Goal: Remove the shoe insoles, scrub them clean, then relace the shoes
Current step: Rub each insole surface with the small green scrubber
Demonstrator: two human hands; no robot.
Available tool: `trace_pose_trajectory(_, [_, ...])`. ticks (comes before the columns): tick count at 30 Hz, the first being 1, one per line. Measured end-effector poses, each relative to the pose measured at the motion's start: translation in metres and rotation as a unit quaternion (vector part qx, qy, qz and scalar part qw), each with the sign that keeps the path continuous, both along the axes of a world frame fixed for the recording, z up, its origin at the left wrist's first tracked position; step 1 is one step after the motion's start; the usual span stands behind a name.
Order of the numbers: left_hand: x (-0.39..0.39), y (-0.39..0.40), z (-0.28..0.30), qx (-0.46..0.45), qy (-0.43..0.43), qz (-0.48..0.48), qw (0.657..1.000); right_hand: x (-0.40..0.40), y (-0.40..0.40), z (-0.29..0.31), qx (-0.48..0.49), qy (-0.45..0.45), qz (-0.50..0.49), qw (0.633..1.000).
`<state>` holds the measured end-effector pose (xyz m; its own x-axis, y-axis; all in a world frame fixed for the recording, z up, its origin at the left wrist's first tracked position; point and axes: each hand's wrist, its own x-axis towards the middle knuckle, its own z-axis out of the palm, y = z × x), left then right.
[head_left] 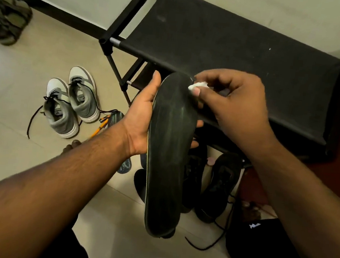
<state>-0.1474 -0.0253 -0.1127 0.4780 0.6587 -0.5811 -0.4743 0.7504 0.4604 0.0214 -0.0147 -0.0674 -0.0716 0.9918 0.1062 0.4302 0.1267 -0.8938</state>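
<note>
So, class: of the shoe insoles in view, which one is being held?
The long black insole, gripped by the left hand; the other dark insole lies on the floor beside the grey sneakers.

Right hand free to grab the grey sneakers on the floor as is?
Probably not. The right hand pinches a white wad at the toe of the black insole, and the grey sneakers lie on the far left, beyond the left hand and the insole it holds.
</note>
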Motion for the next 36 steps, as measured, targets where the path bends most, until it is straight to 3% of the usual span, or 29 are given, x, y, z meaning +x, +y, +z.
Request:
trace_pose_trajectory(7, [0.006,-0.006,0.001,0.004,-0.007,-0.013,1.0,-0.012,-0.011,-0.011,0.131,-0.153,0.066,0.977])
trace_pose_trajectory(13, [0.001,-0.002,0.0,-0.019,0.028,0.028,0.999,-0.023,-0.024,-0.009,0.07,-0.166,0.222,0.958])
trace_pose_trajectory(15, [0.002,-0.002,-0.002,-0.013,0.032,0.02,0.999,-0.017,-0.018,-0.008,0.044,-0.12,0.19,0.973])
trace_pose_trajectory(17, [0.004,-0.003,-0.002,-0.011,0.03,0.007,0.999,-0.007,-0.007,-0.005,0.051,-0.066,0.097,0.992])
trace_pose_trajectory(20, [0.006,-0.004,-0.003,-0.014,0.024,0.003,1.0,0.005,0.006,-0.005,0.09,-0.093,0.008,0.992])
trace_pose_trajectory(25, [0.006,-0.005,0.002,0.004,0.036,-0.009,0.999,-0.008,-0.007,-0.012,0.112,-0.17,0.079,0.976])
trace_pose_trajectory(30, [0.002,-0.001,0.001,0.0,0.014,0.021,1.0,-0.018,-0.023,-0.004,-0.022,-0.108,0.225,0.968])
trace_pose_trajectory(33, [0.004,0.0,-0.005,0.014,0.017,-0.01,1.0,-0.004,-0.009,-0.001,0.008,-0.041,0.098,0.994])
trace_pose_trajectory(36, [0.008,-0.001,-0.007,-0.007,0.019,-0.014,1.0,0.006,0.002,0.001,0.041,-0.08,0.038,0.995])
